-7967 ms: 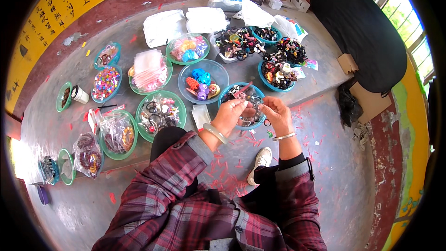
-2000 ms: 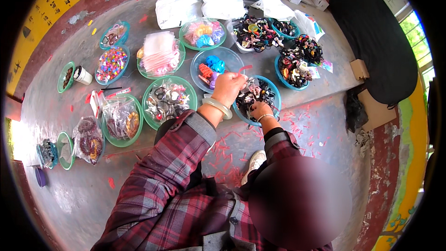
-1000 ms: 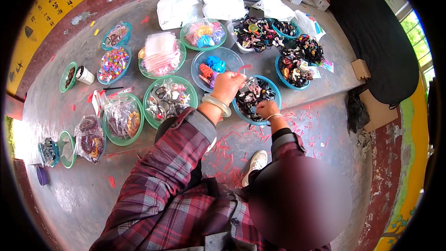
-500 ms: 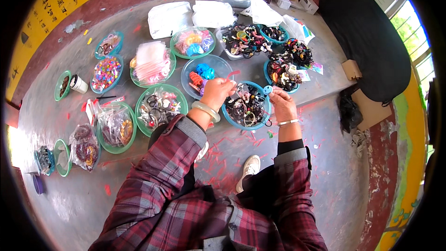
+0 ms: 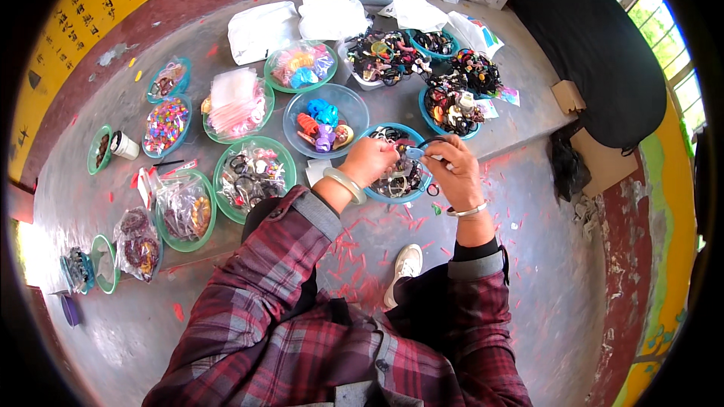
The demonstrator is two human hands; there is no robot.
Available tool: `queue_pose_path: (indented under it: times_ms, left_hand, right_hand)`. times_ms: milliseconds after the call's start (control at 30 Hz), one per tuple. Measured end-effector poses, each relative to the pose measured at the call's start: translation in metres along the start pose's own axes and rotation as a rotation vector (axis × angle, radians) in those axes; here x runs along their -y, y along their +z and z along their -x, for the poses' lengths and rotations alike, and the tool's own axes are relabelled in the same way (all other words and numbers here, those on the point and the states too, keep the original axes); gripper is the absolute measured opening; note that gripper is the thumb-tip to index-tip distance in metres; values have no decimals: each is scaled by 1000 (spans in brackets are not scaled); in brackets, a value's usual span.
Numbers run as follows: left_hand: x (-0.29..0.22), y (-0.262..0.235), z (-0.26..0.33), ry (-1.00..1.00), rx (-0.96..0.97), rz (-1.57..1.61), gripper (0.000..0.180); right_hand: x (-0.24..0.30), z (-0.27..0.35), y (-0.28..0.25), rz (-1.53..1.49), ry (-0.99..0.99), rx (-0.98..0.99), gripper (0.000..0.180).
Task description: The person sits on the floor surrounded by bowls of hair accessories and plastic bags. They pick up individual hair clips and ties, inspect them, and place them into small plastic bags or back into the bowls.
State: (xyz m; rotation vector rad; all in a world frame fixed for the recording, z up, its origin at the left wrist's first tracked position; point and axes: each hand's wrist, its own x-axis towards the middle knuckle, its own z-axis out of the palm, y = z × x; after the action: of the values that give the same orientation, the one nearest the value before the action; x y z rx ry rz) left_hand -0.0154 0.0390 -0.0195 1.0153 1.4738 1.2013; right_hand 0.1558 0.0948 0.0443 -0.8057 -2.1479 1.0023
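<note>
Above a blue basin point(image 5: 382, 197) of dark hair ties, my two hands are close together. My right hand point(image 5: 455, 172) pinches a dark hair tie with a light-blue flat charm point(image 5: 414, 153). The fingers of my left hand point(image 5: 369, 161) are pressed together just left of the charm; a small red strip showed there earlier, but now it is mostly hidden. A clear blue basin point(image 5: 289, 123) with blue, orange and purple pieces stands beyond my left hand. Left of that hand is a green basin point(image 5: 291, 194) with bagged accessories.
More heaped hair ties fill a blue basin point(image 5: 427, 115) and a white tub point(image 5: 360, 81). A green basin point(image 5: 270, 117) holds pink bags. White bags point(image 5: 262, 32) lie behind. Red scraps point(image 5: 354, 265) litter the floor. A black cloth-like shape point(image 5: 588, 53) stands at right.
My hands have come together: the right moved left with the blue charm, and the left moved slightly right and down. The whole view has shifted a little to the left.
</note>
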Motion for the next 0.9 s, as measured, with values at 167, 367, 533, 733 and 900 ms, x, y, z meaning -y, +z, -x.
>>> queue_pose_path:
  times_ms: [167,367,533,733,900]
  left_hand:
    - [8,13,-1,222,18,-382,20]
    - [7,10,-2,240,63,-398,20]
    - [-1,7,2,289,76,-388,20]
    - [3,4,1,376,62,-468,20]
    - [8,3,-2,242,232,-277,22]
  right_hand:
    - [0,-4,3,420,-330,-66,14]
    - [-6,-6,3,528,-362,-15,12]
    - [-7,-7,6,568,-363,33,12]
    - [-6,-8,10,557,-365,90,11]
    - [-11,-8,12,538,-371,94,11]
